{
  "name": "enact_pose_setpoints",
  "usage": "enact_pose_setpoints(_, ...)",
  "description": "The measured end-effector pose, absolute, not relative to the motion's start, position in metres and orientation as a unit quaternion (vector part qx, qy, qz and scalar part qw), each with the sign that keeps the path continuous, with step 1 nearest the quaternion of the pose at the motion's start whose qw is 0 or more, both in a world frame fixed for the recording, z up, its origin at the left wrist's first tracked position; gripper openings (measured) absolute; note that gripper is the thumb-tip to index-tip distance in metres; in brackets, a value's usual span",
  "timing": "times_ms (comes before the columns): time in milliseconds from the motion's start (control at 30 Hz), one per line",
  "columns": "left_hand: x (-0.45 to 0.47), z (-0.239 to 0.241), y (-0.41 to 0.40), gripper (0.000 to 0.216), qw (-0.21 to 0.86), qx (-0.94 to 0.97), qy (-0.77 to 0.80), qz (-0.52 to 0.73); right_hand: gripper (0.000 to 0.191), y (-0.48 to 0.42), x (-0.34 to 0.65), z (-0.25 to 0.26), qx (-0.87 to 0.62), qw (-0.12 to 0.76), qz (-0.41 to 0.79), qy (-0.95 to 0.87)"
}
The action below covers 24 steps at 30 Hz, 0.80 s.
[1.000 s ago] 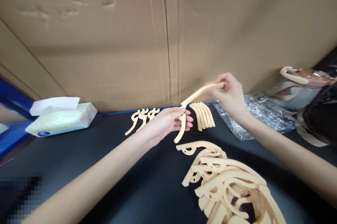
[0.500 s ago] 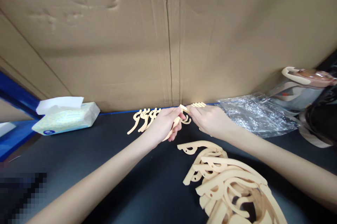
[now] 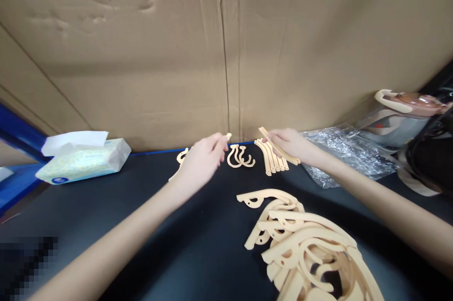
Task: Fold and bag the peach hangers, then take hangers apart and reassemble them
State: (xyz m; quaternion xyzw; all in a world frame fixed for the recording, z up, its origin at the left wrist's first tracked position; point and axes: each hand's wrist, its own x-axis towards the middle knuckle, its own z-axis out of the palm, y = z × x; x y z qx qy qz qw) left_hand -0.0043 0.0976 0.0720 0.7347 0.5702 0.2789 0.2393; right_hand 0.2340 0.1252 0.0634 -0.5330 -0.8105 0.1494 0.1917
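My left hand (image 3: 200,159) is closed on a cream plastic hanger piece (image 3: 229,136); only its tip shows past the fingers, the rest is hidden. To the right, my right hand (image 3: 286,142) grips a slim curved hanger arm (image 3: 262,133), held slanting over a row of several similar arms (image 3: 269,164) on the table. Between the hands lie small hanger hooks (image 3: 233,162). Another cream hanger piece (image 3: 181,155) shows partly behind my left hand. Closer to me is a heaped pile of cream hanger parts (image 3: 311,237).
A tissue pack (image 3: 88,157) lies at the left of the black table (image 3: 170,249). Clear plastic wrap (image 3: 339,154) and a bottle (image 3: 392,124) with a pinkish lid are at the right. A cardboard wall (image 3: 159,79) stands along the back edge.
My hands were together at a cream hanger piece and have now moved apart. The left shifted left with one piece, the right moved right with a curved arm, uncovering the hooks and the row.
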Motion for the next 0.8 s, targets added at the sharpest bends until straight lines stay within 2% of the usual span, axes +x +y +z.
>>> enact_pose_setpoints(200, -0.067, 0.075, 0.135, 0.029, 0.226, 0.726, 0.62, 0.191, 0.037, 0.135, 0.248, 0.068, -0.581, 0.176, 0.121, -0.785)
enact_pose_setpoints(400, -0.086, 0.062, 0.145, 0.026, 0.171, 0.706, 0.675, 0.127, 0.039, 0.138, 0.259, 0.063, -0.662, 0.073, 0.02, -0.746)
enact_pose_setpoints(567, -0.08, 0.064, 0.138, 0.018, 0.097, 0.692, 0.708, 0.105, 0.026, 0.147, 0.264, 0.044, -0.679, 0.013, -0.019, -0.734)
enact_pose_setpoints(800, -0.06, 0.074, 0.12, 0.021, 0.045, 0.713, 0.691, 0.11, 0.023, 0.149, 0.267, 0.044, -0.66, 0.022, -0.002, -0.751)
